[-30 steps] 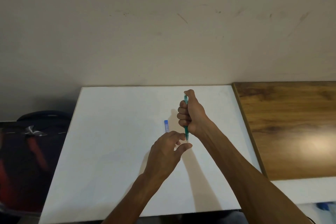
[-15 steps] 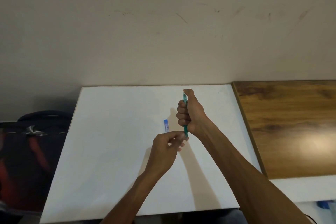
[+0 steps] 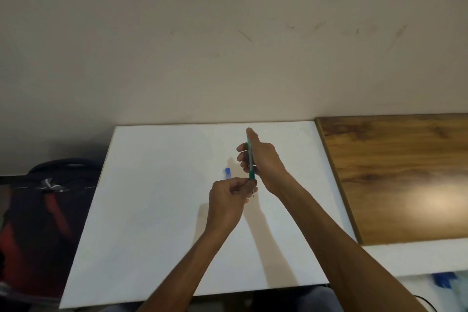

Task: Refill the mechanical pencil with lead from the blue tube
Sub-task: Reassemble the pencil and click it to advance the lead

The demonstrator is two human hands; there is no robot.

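Mechanical pencil (image 3: 250, 159), green body, held roughly upright above the white board (image 3: 157, 210), tip end down, slightly tilted. Right hand (image 3: 260, 159) grasps it: fingers curled round the barrel, thumb stretched up along the upper end. Lower green section of the pencil shows just below the right fist.

Left hand (image 3: 228, 200) sits right under the pencil's lower end, fingers curled in, thumb and forefinger pinched together at the tip area. A small thin dark bit pokes out below the left fingertips; too small and blurred to say whether it is lead or the pencil's tip. Cannot tell exactly what the left hand pinches, only that the fingers close at the pencil's bottom end.

Blue tube (image 3: 228, 173) lies flat on the white board just beyond the left hand, left of the pencil, only its far end visible over the knuckles. Neither hand touches it as far as can be seen.

Both forearms come in from the bottom edge, right arm crossing over the board's right part. Shadows of the arms fall on the board.

White board lies against a plain beige wall (image 3: 228, 45) with faint scuff marks. Wooden tabletop (image 3: 395, 172) adjoins the board on the right, with a glare patch. Dark bag (image 3: 45, 200) with red parts sits to the left of the board, lower down. Something blue (image 3: 443, 280) at the bottom right corner, blurred.
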